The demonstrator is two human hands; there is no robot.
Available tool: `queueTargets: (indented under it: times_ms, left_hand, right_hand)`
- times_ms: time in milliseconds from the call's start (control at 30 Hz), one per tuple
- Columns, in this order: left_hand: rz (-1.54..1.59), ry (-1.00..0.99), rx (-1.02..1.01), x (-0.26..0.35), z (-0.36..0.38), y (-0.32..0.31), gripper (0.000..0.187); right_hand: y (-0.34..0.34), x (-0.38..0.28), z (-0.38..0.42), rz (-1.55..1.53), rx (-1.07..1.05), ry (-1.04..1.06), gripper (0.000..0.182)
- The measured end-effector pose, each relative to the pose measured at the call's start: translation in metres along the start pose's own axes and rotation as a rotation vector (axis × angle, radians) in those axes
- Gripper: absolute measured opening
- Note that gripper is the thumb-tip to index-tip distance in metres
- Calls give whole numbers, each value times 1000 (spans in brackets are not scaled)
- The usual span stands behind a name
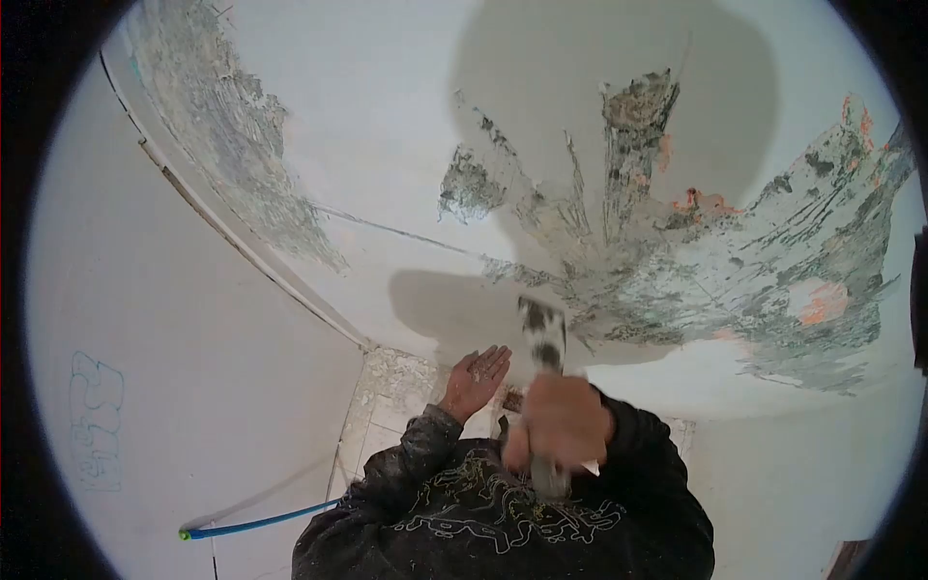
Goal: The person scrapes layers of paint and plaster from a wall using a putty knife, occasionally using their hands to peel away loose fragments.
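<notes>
My right hand (561, 420), somewhat blurred, is wrapped round the handle of a scraper (543, 333) in front of my chest. The scraper's flat metal blade points up toward the wall, mottled with dark and pale smears, and the butt of its handle shows below my fist. To the left, my left hand (476, 382) is held palm up with fingers stretched out, and a few pale specks lie on the palm. Ahead is a white wall (387, 126) with a large rough scraped area (667, 280), grey and black with orange spots, close beyond the blade.
Pale flakes of debris (401, 377) lie on the tiled floor by the wall's foot. A blue hose (261, 522) with a green end extends at the lower left. A smooth side wall (193, 358) stands left, with a blue scrawl (97, 420) on it.
</notes>
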State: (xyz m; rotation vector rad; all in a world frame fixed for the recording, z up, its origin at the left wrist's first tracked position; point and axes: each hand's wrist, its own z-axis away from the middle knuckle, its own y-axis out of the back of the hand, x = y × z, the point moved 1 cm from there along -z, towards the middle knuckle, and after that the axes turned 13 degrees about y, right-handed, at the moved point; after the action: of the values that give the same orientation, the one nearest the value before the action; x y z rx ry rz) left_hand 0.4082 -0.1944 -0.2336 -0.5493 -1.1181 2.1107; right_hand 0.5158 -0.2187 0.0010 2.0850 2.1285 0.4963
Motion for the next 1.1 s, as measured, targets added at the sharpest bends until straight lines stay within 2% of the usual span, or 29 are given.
queueTargets:
  times_ms: [100,133,200,233,300,367,400,467,500,533,567,633,700,767,800,867,900,933,967,1000,1033,1100]
  left_hand:
    - [31,34,-81,-5,-11,19,46]
    - [36,38,-113,-1,-15,23,45]
    - [48,55,-174,6,-20,26,45]
    - [-251,-27,-133,10,-16,17,45]
    - [-840,-160,-17,3,14,0,46]
    - [-1201,-169,141,4,13,-14,46]
    - [-1263,-109,257,6,5,-23,46]
    - [-1212,-100,258,11,0,-28,45]
    - [-1097,-150,146,12,2,-24,44]
    - [-977,-184,43,9,9,-14,44]
    - [-999,-211,-14,9,11,-12,44]
    - [-1035,-267,-129,9,15,-6,44]
    - [-99,76,-287,13,-29,40,44]
    - [-52,77,-260,15,-27,22,44]
    - [-24,95,-218,8,-18,23,44]
    - [-250,-258,-827,-5,-20,4,44]
    - [-364,-455,-1143,-9,-26,-11,44]
    - [-372,-443,-1322,-9,-27,-12,45]
    - [-384,-417,-1502,-8,-29,-13,45]
    - [-289,-200,-1549,0,-40,-8,45]
    - [-185,21,-1571,5,-48,3,45]
    - [77,332,-1553,-5,-27,0,45]
  right_hand:
    - [5,24,12,-43,-267,-202,17]
    - [2,19,12,-4,-300,-207,20]
    - [4,2,4,-2,-80,-56,23]
    - [-6,-6,21,49,-235,-291,19]
    - [-25,-21,56,233,-689,-710,15]
    - [0,25,17,-24,-239,-205,14]
    - [-2,19,16,35,-211,-184,13]
    - [-13,-4,43,231,-637,-569,15]
    - [-16,-15,61,327,-851,-765,16]
    - [-14,-15,59,293,-823,-755,16]
    - [-11,-12,49,258,-795,-745,16]
    - [13,25,19,-31,-262,-262,16]
    - [6,3,17,37,-93,-147,16]
    - [5,-14,-8,59,97,-36,19]
    - [1,-7,15,-59,20,-148,16]
    - [-4,24,77,-291,-142,-341,28]
    - [0,23,66,-254,-191,-260,21]
    - [3,14,44,-213,-231,-185,18]
    - [3,4,18,-94,-111,-57,20]
    - [2,-6,-7,46,16,57,21]
    - [4,5,1,46,-87,-18,22]
    - [10,25,23,47,-292,-185,25]
